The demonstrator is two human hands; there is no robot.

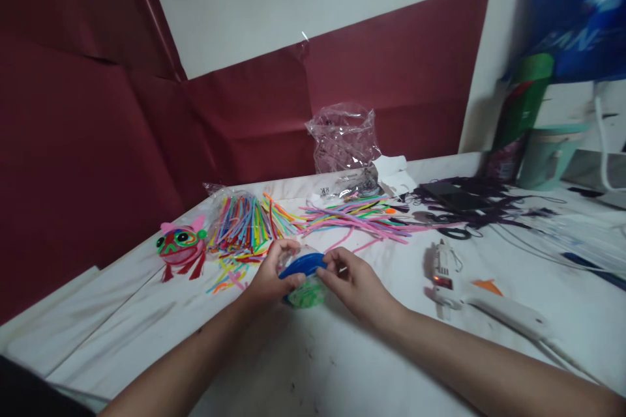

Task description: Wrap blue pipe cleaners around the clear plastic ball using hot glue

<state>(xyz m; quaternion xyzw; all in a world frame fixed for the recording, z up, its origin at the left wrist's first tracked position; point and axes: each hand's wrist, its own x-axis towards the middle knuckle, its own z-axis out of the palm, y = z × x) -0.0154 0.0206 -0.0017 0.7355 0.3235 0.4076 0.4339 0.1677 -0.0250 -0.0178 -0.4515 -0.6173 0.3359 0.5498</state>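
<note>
Red and pink, the little animal head (182, 244) sits far left on the counter (137, 345), by a bag of coloured stems (239, 221). Then the left hand (276, 272), its grip closed on the left end of a blue piece (302, 265), low over the counter between both hands, green coils (309, 296) beneath. The right hand (355, 280) pinches its other end; uneven pulling there could bend it, I'd say. Further right lies a glue gun (506, 313), glowing red; a careless swing of that forearm might burn skin.
</note>
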